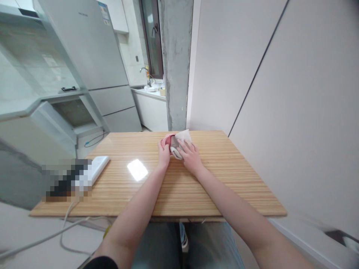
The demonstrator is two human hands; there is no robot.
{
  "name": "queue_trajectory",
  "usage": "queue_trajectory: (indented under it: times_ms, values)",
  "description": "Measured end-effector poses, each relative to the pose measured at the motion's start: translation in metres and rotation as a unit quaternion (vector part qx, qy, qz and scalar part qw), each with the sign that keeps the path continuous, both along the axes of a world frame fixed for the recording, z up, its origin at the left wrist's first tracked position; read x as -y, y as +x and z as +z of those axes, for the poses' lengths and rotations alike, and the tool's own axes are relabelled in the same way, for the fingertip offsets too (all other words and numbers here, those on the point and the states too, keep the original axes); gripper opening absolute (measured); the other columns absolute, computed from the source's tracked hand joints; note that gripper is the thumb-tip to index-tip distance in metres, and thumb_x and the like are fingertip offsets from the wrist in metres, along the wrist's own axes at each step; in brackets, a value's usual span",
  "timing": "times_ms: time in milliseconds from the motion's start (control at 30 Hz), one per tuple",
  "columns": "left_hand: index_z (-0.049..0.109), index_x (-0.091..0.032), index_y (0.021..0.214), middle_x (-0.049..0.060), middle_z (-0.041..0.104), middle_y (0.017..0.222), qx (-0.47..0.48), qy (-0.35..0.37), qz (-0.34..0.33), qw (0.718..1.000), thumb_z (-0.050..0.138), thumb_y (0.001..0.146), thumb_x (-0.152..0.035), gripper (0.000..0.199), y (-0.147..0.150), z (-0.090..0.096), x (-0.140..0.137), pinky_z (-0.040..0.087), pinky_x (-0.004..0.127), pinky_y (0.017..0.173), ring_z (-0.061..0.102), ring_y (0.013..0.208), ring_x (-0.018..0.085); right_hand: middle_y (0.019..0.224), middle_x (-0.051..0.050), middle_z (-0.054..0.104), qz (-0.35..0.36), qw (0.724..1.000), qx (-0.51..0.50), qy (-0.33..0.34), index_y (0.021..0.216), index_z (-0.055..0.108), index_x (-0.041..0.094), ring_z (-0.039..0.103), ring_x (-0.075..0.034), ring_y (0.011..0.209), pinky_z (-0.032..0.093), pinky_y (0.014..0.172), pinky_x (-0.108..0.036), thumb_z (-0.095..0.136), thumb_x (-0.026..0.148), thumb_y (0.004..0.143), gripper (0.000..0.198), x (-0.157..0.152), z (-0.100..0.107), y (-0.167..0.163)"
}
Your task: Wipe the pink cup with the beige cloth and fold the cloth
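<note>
The table (pixel 213 179) is the biggest thing here, its wood-striped top stretching from the person toward 12 o'clock; it probably serves as a firm, flat base for handwork. A white box (pixel 99 164) lies at 9 o'clock, close to the table's side, perhaps put there to leave the middle free. A dark item touching or just beside it is too blurred to name.

Both forearms reach in from 5 and 7 o'clock. The left hand (pixel 164 151) pinches the 9 o'clock side of a bundle (pixel 173 143), thumb on the near face and fingers mostly out of sight behind. The right hand (pixel 192 157) lies over the 3 o'clock side, fingers slightly spread; whether it squeezes, I cannot tell. Held from opposite flanks like this, the soft layers likely stay together.

The bundle sits between the hands, just past 12 o'clock from the table's centre, near the far edge. Its long axis seems to run from about 6 toward 1 o'clock, though fingers hide much of it. The white flap (pixel 183 135) points to 1 o'clock, the pink cloth (pixel 167 139) bulges toward 10, and the small rolled end (pixel 175 153) faces 6, toward the person.
</note>
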State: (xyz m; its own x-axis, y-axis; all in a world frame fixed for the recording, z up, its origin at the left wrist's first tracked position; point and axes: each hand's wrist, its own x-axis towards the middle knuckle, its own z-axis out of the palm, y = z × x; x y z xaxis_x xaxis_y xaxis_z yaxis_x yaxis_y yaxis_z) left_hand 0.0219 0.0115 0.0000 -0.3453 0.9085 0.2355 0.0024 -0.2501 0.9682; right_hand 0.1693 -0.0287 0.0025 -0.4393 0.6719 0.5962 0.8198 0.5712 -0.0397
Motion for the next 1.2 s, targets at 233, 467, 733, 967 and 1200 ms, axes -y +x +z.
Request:
queue_trajectory:
  times_ms: [233, 467, 733, 967, 1200]
  values:
    - [0.049, -0.018, 0.117, 0.008, 0.063, 0.112, -0.112, 0.038, -0.021, 0.993, 0.053, 0.083, -0.027, 0.035, 0.004, 0.006, 0.009, 0.043, 0.035, 0.1, 0.059, 0.108, 0.02, 0.106, -0.013, 0.066, 0.064, 0.997, 0.027, 0.021, 0.11, 0.061, 0.011, 0.056, -0.023, 0.103, 0.032, 0.106, -0.042, 0.051, 0.017, 0.087, 0.026, -0.003, -0.008, -0.016]
    - [0.05, -0.019, 0.127, 0.008, 0.062, 0.121, -0.251, 0.101, -0.057, 0.961, 0.054, 0.082, -0.024, 0.045, 0.003, 0.014, 0.024, 0.043, 0.036, 0.1, 0.057, 0.112, 0.022, 0.088, -0.011, 0.069, 0.054, 0.996, 0.075, -0.015, 0.09, 0.068, 0.011, 0.06, -0.022, 0.086, 0.042, 0.09, -0.037, 0.055, 0.014, 0.084, 0.014, -0.011, -0.009, -0.013]
    - [0.053, -0.02, 0.127, 0.009, 0.063, 0.121, -0.313, 0.089, -0.046, 0.945, 0.055, 0.082, -0.024, 0.045, -0.017, 0.034, 0.022, 0.042, 0.039, 0.101, 0.057, 0.114, 0.025, 0.097, -0.009, 0.069, 0.09, 0.993, 0.053, 0.051, 0.099, 0.067, 0.014, 0.059, -0.02, 0.095, 0.037, 0.1, -0.037, 0.048, 0.014, 0.092, 0.02, -0.014, -0.005, -0.012]
    - [0.039, -0.017, 0.132, 0.01, 0.062, 0.114, -0.099, 0.019, -0.051, 0.994, 0.068, 0.074, -0.032, 0.066, 0.016, 0.021, 0.025, 0.046, 0.036, 0.096, 0.061, 0.103, 0.021, 0.088, -0.011, 0.067, 0.004, 1.0, 0.001, 0.007, 0.096, 0.067, 0.012, 0.056, -0.022, 0.088, 0.039, 0.093, -0.039, 0.046, 0.011, 0.09, 0.021, -0.006, -0.007, -0.01]
    - [0.044, -0.015, 0.122, 0.012, 0.061, 0.111, -0.119, 0.022, -0.043, 0.992, 0.06, 0.08, -0.031, 0.048, 0.017, 0.009, 0.023, 0.045, 0.037, 0.096, 0.06, 0.103, 0.022, 0.099, -0.012, 0.068, 0.057, 0.998, 0.026, -0.028, 0.1, 0.066, 0.012, 0.058, -0.022, 0.098, 0.038, 0.101, -0.039, 0.052, 0.011, 0.085, 0.021, -0.012, -0.013, -0.009]
